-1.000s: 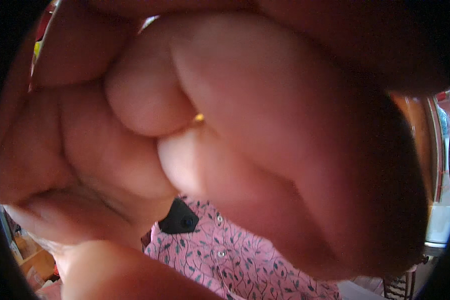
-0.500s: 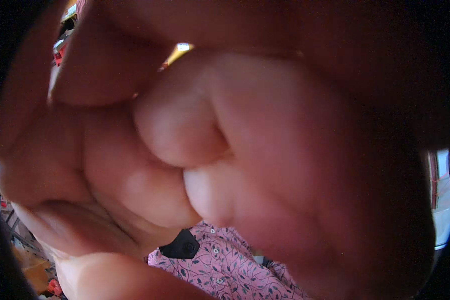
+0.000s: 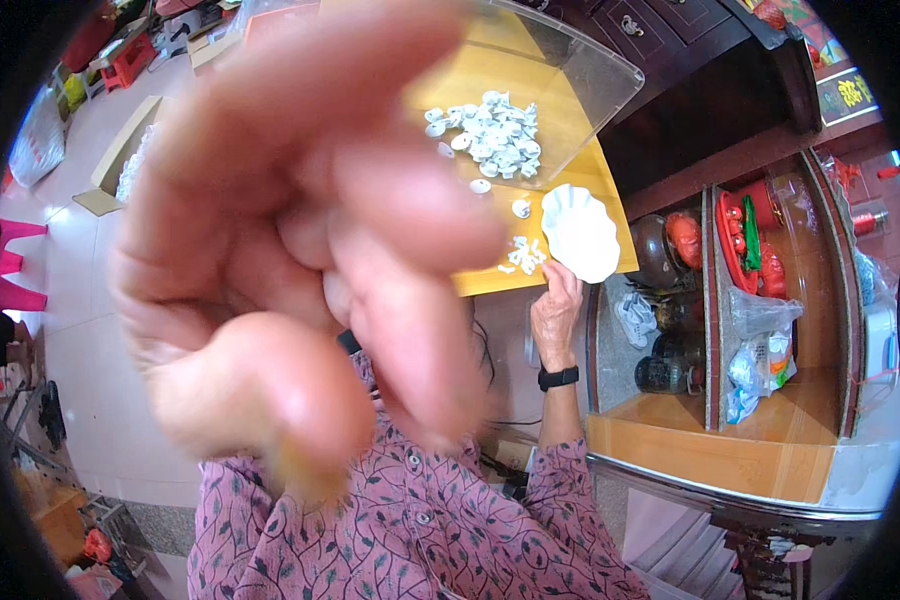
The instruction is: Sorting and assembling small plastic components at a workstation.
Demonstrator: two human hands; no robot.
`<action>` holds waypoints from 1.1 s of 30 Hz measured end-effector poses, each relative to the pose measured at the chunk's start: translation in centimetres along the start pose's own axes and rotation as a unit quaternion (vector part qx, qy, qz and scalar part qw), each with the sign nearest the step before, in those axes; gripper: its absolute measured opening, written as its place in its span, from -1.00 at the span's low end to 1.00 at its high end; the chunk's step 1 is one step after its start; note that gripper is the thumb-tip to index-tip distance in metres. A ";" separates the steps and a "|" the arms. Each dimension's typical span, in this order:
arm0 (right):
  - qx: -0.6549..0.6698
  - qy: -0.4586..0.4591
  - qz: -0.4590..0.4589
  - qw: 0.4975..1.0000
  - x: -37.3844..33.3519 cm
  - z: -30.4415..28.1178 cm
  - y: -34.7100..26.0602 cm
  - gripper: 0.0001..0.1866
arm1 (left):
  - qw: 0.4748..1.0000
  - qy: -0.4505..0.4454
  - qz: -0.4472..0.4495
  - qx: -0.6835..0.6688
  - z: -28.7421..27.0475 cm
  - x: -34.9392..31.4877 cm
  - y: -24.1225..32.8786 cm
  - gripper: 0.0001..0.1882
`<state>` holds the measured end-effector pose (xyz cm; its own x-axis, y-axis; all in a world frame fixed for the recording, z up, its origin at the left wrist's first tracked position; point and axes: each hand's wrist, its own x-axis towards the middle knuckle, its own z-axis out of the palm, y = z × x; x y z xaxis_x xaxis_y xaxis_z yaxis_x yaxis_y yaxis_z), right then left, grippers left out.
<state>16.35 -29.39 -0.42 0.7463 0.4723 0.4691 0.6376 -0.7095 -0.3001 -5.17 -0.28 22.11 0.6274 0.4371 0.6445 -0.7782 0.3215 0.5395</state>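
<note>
My left hand point(image 3: 300, 240) fills much of the picture close to the camera, blurred, its fingers loosely bent and apart. Nothing shows between them. Over on the yellow tabletop point(image 3: 595, 190), my right hand point(image 3: 556, 315), with a black band on its wrist, lies at the near rim of a white scalloped dish point(image 3: 580, 235). Its fingers reach forward, fingertips by the rim. Just left of them are small white bits point(image 3: 523, 255), with one round white piece point(image 3: 521, 208) beyond. A pile of white plastic pieces point(image 3: 500, 135) sits farther back, partly hidden by my left hand.
A clear plastic tray point(image 3: 610, 85) stands around the pile at the back. To the right is a shelf unit point(image 3: 712, 300) with jars, bags and a red basket point(image 3: 738, 240). Pink stools point(image 3: 15, 265) and an open carton point(image 3: 110, 180) are on the floor at left.
Hands that covered nearly the whole view have moved apart. The table, dish and white pieces have come into sight, with my right hand down at the dish and my left still close.
</note>
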 end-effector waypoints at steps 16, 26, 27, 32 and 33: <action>-0.078 -0.024 0.008 0.997 -0.3 -1.0 -2.6 -0.53 | 0.880 0.106 -0.426 0.184 -6.7 -8.9 -10.5 -0.72; -0.106 0.019 0.032 0.994 -0.1 0.0 -3.4 -0.61 | 0.835 -0.027 -0.276 0.474 -9.3 -6.7 -15.2 -0.78; -0.109 -0.007 0.032 0.994 -0.3 0.0 -3.6 -0.61 | 0.837 -0.032 -0.276 0.472 -9.2 -6.5 -15.6 -0.78; -0.097 -0.005 0.076 0.992 -1.2 -0.3 -4.2 -0.59 | 0.836 -0.081 -0.216 0.497 -9.2 -6.8 -17.3 -0.70; -0.080 0.022 0.085 0.993 -1.5 -0.2 -3.9 -0.58 | 0.832 -0.086 -0.211 0.506 -9.0 -6.8 -17.4 -0.68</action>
<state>12.69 -27.43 0.21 0.8290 0.3180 0.4600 0.4625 -0.8522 -0.2445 3.88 -1.27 3.42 0.9007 0.3105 0.3039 -0.1207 -0.4931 0.8616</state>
